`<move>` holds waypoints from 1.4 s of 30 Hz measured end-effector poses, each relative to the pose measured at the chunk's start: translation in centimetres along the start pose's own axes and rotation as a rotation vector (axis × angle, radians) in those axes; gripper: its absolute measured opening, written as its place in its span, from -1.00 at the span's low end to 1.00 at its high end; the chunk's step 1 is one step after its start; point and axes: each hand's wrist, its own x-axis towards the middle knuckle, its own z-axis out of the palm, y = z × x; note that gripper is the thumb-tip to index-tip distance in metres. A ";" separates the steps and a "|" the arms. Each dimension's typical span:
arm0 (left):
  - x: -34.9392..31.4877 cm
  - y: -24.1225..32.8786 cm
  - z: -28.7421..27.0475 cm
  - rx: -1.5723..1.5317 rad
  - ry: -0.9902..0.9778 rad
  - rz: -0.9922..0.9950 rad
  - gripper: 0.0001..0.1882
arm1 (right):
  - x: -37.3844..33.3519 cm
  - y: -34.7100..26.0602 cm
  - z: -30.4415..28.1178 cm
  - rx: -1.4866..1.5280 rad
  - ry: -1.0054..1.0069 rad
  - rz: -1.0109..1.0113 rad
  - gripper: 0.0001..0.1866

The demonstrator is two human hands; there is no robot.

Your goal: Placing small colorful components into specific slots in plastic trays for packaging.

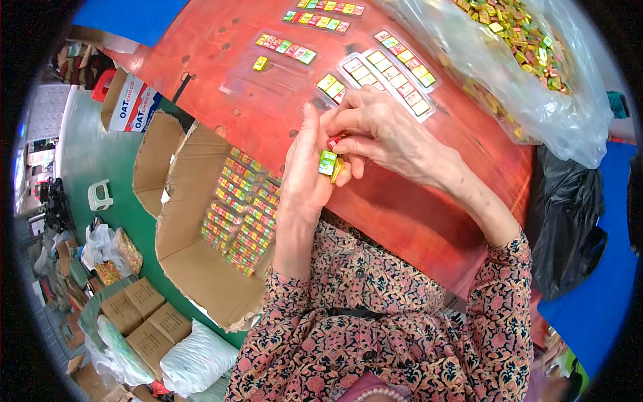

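A red counter carries everything. At its far right, a big clear plastic bag holds a heap of loose wrapped candies, so plenty seems left to sort. To the person's left, an open cardboard box is partly stacked with filled strips, work that looks finished. On the counter lie clear trays: some full of coloured squares, one nearly empty. Just above the near edge, the left hand stands palm-open, fingers straight and together, cradling small candies. The right hand meets it, fingers pinched on a red piece.
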 end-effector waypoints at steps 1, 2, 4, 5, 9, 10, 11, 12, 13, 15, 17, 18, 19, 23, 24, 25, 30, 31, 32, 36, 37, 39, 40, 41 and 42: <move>-0.3 -0.2 0.2 0.004 0.037 -0.006 -0.28 | -0.3 -0.1 0.2 -0.025 0.005 -0.014 -0.83; -0.5 -0.4 0.2 0.007 0.036 -0.006 -0.28 | -0.6 -0.3 0.3 -0.049 0.011 -0.028 -0.81; -0.8 -0.7 -0.2 -0.071 -0.035 -0.015 -0.29 | -1.0 -0.6 -0.3 0.123 0.028 0.055 -0.81; -1.0 -0.8 -0.6 -0.068 -0.035 -0.015 -0.29 | -1.1 -0.6 -0.6 0.296 0.041 0.139 -0.80; -2.0 -1.1 -2.1 -0.554 -0.004 -0.104 -0.39 | -2.4 0.9 -2.9 0.610 0.307 0.360 -0.79; -2.4 -1.2 -2.1 -0.718 0.035 -0.136 -0.42 | -3.2 1.5 -3.5 0.723 0.291 0.462 -0.76; -2.6 -1.3 -1.9 -0.715 0.034 -0.136 -0.42 | -3.8 2.1 -3.8 0.782 0.293 0.488 -0.75; -2.8 -1.4 -1.8 -0.743 0.030 -0.097 -0.43 | -4.3 2.5 -4.0 0.841 0.294 0.515 -0.74; -2.8 -1.5 -1.5 -0.773 0.026 -0.060 -0.45 | -4.5 2.3 -4.0 0.841 0.296 0.515 -0.74; -2.3 -1.7 -0.6 -0.757 0.040 -0.044 -0.44 | -5.1 1.4 -3.8 1.131 0.285 0.633 -0.75; -2.2 -1.8 0.4 -0.735 0.057 -0.019 -0.43 | -5.3 0.9 -3.5 1.005 0.243 0.628 -0.75; -2.1 -1.9 0.6 -0.736 0.030 -0.008 -0.43 | -5.4 0.5 -3.3 0.876 0.202 0.625 -0.75; -1.9 -2.2 0.9 -0.739 0.000 -0.003 -0.42 | -5.4 -0.3 -3.4 0.875 0.185 0.580 -0.79; -2.0 -2.5 1.4 -0.752 -0.027 0.003 -0.41 | -5.4 -1.6 -1.8 0.535 0.187 0.376 -0.85; -2.2 -2.5 1.5 -0.677 -0.004 0.009 -0.43 | -5.2 -2.2 -1.5 0.539 0.187 0.373 -0.85; -2.1 -2.6 1.7 -0.605 0.012 0.007 -0.45 | -5.3 -2.5 -1.3 0.423 0.189 0.316 -0.83; -2.2 -4.1 2.2 -0.611 0.073 0.000 -0.53 | -5.3 -2.8 1.6 -0.143 0.160 0.093 -0.77; -2.3 -3.9 2.8 -0.543 0.145 -0.032 -0.52 | -5.4 -2.9 1.7 -0.137 0.158 0.092 -0.78; -2.4 -3.9 3.0 -0.474 0.216 -0.066 -0.51 | -5.6 -2.7 1.5 -0.139 0.159 0.092 -0.78; -2.6 -5.0 0.4 -0.642 -0.171 -0.090 -0.43 | -6.3 -1.4 0.2 0.014 0.064 0.109 -0.84; -2.7 -4.9 0.7 -0.573 -0.066 -0.106 -0.40 | -6.6 -1.1 -0.1 0.061 0.051 0.122 -0.85; -2.8 -5.0 1.1 -0.571 -0.098 -0.109 -0.43 | -6.9 -1.4 -0.7 0.049 0.040 0.113 -0.87; -2.7 -5.0 1.4 -0.567 -0.126 -0.110 -0.46 | -7.1 -1.4 -1.0 0.042 0.030 0.103 -0.87; -2.7 -5.0 1.8 -0.569 -0.127 -0.111 -0.46 | -7.4 -1.2 -1.1 0.041 0.030 0.105 -0.87; -2.7 -4.8 2.3 -0.428 -0.026 -0.087 -0.51 | -7.5 -0.8 -1.3 0.077 0.081 0.140 -0.87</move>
